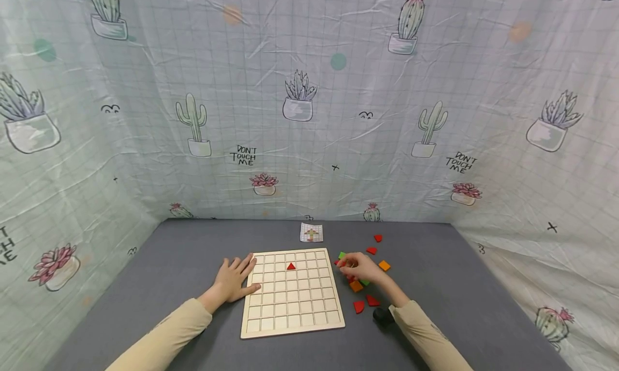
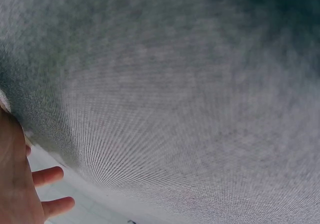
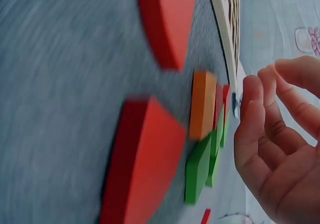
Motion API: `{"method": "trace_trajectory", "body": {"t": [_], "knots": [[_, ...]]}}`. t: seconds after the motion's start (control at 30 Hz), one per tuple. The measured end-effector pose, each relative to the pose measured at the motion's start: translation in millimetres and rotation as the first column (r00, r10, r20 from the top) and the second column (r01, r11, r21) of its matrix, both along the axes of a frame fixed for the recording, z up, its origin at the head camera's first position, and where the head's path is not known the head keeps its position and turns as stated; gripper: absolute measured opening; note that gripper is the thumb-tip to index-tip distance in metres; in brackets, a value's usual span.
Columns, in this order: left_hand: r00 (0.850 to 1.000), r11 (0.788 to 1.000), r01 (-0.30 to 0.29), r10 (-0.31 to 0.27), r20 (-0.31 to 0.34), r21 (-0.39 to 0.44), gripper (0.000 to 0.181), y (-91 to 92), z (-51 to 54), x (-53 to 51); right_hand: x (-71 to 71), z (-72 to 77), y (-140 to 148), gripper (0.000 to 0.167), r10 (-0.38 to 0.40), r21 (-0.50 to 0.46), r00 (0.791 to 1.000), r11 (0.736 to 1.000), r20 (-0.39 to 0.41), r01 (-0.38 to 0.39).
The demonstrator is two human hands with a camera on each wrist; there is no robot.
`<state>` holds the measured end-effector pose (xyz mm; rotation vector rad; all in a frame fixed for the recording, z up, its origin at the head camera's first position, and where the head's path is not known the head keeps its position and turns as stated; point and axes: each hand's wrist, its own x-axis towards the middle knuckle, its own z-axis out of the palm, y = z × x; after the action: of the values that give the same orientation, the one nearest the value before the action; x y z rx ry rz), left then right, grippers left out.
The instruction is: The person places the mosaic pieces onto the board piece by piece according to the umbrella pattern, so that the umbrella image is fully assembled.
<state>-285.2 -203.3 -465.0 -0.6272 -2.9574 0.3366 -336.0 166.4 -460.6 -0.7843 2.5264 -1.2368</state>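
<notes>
Red triangle (image 1: 291,267) apex-away, base crosswise

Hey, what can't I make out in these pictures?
Head: part of the pile, hidden by the right grip.
Head: details on the card, too small.
Left wrist: part of the left grip, cut by the left edge.
Right wrist: lower red piece, cut by the bottom edge.

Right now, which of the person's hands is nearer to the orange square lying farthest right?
The right. The right hand is just left of the orange square; the left hand is farther off, at the left edge of the board.
</notes>
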Motion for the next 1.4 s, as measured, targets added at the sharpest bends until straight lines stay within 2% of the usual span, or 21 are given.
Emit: {"method": "trace_trajectory", "body": {"t": [0.2,0.33,0.53,0.8,1.07,1.23,1.4], "knots": [[1.000,1.000,0.004,-0.004,-0.004,0.001,0.071,0.6,-1.3,-1.1,1.8,-1.6,18.9,0.018,0.013,0.034,0.999,0.999,-0.031,-0.012],[1.000,1.000,0.021,-0.021,-0.017,0.008,0.071,-0.1,-3.8,-2.6,7.5,0.0,30.3,0.019,0.032,0.062,0.999,0.998,0.002,-0.032],[1.000,1.000,0.011,-0.010,-0.011,0.019,0.071,-2.8,-6.1,-3.5,22.6,0.1,39.4,0.016,0.046,0.096,0.997,0.994,0.054,-0.051],[1.000,1.000,0.001,0.000,-0.006,0.007,0.073,-4.9,-11.3,-6.7,46.5,2.7,39.6,0.021,0.135,0.077,0.990,0.988,0.027,-0.137],[1.000,1.000,0.003,-0.003,0.000,0.030,0.072,-2.4,-11.9,-7.4,58.3,-0.1,50.3,0.023,0.099,0.057,0.994,0.993,0.050,-0.102],[1.000,0.999,-0.003,0.003,0.002,0.033,0.072,-2.1,-10.2,-6.3,61.4,-1.5,60.1,0.032,0.040,0.091,0.999,0.995,-0.013,-0.039],[1.000,0.999,0.000,0.000,0.003,0.035,0.072,-2.7,-8.7,-5.3,61.0,-0.3,62.7,0.027,0.017,0.149,0.999,0.989,-0.041,-0.011]]}}
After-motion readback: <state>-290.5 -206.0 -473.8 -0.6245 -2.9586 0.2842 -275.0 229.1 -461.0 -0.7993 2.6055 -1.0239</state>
